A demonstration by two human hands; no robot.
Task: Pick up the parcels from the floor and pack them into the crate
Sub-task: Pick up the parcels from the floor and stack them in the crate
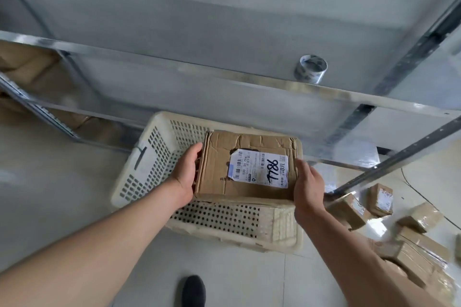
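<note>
- At the far left we see brown cardboard boxes (pixel 30 65) stacked behind the metal uprights of a shelf rack (pixel 174 62).
- Our left arm reaches forward from the lower left, forearm bare, wrist roughly straight.
- Our left hand (pixel 185 172) presses against the left side of the parcel (pixel 247 164); the thumb lies along the upper left edge and the fingers curl down around the side, so the hand grips the box.
- The crate (pixel 154 157) is a cream, perforated plastic one that stands on the pale tiled floor (pixel 50 194) in front of the rack; its near wall faces us.
- The parcel is a creased brown carton with a white shipping label (pixel 259 169) marked "7786" in black. It sits level over the right half of the crate, its top about level with the rim; we cannot tell whether it rests on the bottom.
- A dark shoe (pixel 193 290) shows on the floor below the crate.
- A roll of tape (pixel 310 68) stands on the rack's shelf above the crate.
- Our right arm comes in from the lower right, bent slightly inward.
- Our right hand (pixel 308 187) lies against the parcel's right side, fingers fairly straight and close together, pointing away from us; it touches the edge more than it wraps it.
- At the far right, several smaller taped parcels (pixel 381 198) lie scattered on the floor, well apart from the crate.
</note>
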